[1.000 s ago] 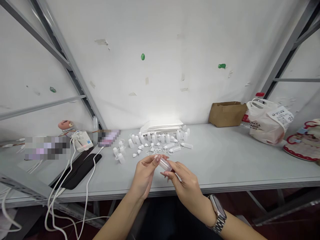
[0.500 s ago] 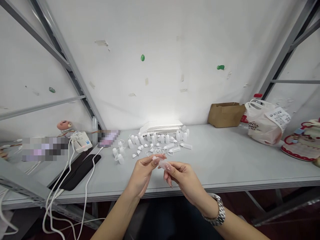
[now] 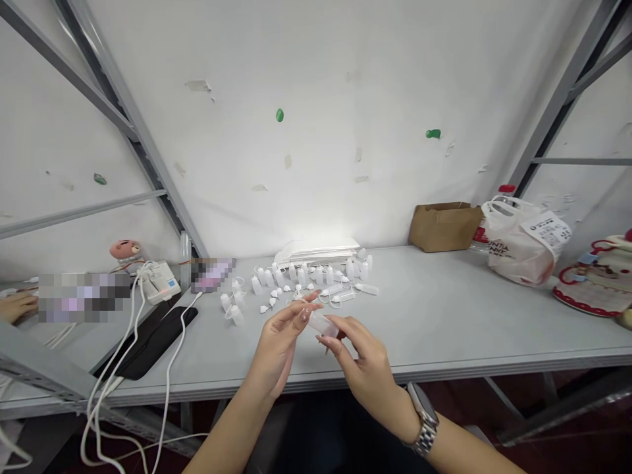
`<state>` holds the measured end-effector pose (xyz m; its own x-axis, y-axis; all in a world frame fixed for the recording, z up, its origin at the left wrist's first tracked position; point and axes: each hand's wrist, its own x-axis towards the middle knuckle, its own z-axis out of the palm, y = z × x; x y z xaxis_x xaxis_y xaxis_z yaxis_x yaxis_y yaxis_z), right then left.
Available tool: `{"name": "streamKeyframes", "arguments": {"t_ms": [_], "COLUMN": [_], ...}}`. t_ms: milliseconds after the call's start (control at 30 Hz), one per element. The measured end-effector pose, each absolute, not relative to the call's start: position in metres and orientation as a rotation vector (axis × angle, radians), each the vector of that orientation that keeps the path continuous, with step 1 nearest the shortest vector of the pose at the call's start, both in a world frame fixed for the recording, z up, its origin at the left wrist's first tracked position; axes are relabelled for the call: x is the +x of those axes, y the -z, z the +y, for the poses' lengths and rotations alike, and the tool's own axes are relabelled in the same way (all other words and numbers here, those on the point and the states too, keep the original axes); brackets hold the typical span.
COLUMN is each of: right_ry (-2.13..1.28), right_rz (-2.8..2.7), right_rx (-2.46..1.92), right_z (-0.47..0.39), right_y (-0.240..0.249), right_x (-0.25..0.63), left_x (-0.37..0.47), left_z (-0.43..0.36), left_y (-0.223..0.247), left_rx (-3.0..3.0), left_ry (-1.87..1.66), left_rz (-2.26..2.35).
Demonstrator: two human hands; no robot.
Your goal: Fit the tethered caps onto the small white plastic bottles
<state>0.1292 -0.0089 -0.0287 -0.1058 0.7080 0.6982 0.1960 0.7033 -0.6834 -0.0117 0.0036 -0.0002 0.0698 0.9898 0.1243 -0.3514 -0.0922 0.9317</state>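
A small translucent plastic squeeze bottle (image 3: pixel 323 324) is held between both hands above the front part of the grey table. My right hand (image 3: pixel 363 355), with a metal-band watch on its wrist, grips the bottle's body between thumb and fingers. My left hand (image 3: pixel 281 339) pinches the bottle's top end; its fingers hide most of that end. Just beyond the hands lie several loose white caps (image 3: pixel 272 303) and several bottles on their sides, such as one lying bottle (image 3: pixel 367 289). Behind them stand several upright bottles (image 3: pixel 302 275); a few more bottles (image 3: pixel 237 315) are at the left.
White flat sheets (image 3: pixel 318 251) are stacked against the wall. A brown box (image 3: pixel 444 227), a white plastic bag (image 3: pixel 518 243) and a decorated bag (image 3: pixel 592 283) stand right. At left are a black pouch (image 3: pixel 160 342), a power strip (image 3: pixel 160 280), cables and another person's hand (image 3: pixel 17 306).
My right hand's fingers have shifted their grip round the bottle, and its wrist has turned so the watch face shows. The other person's hand reaches further into view at left.
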Motion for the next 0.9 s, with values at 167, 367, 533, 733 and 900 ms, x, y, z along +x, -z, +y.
{"name": "streamKeyframes", "arguments": {"t_ms": [167, 367, 533, 733, 900], "right_ry": [0.069, -0.073, -0.616, -1.189, -1.494], "right_rz": [-1.855, -1.809, -1.637, -1.174, -0.88], "right_rx": [-0.64, -0.686, -0.874, -0.874, -0.786], "right_z": [-0.007, -0.01, -0.004, 0.017, 0.025], "right_y": [0.037, 0.039, 0.03, 0.011, 0.003], "right_x": [0.133, 0.13, 0.13, 0.149, 0.162], "left_x": [-0.007, 0.001, -0.01, -0.046, -0.069], "left_z": [-0.001, 0.0, 0.016, 0.048, 0.061], "left_y": [-0.001, 0.008, 0.015, 0.025, 0.043], "left_rx": [0.956, 0.97, 1.207, 1.64, 2.125], "left_ry": [-1.346, -1.425, -1.41, -1.461, -0.775], "left_rz": [0.764, 0.776, 0.951, 1.691, 2.34]}}
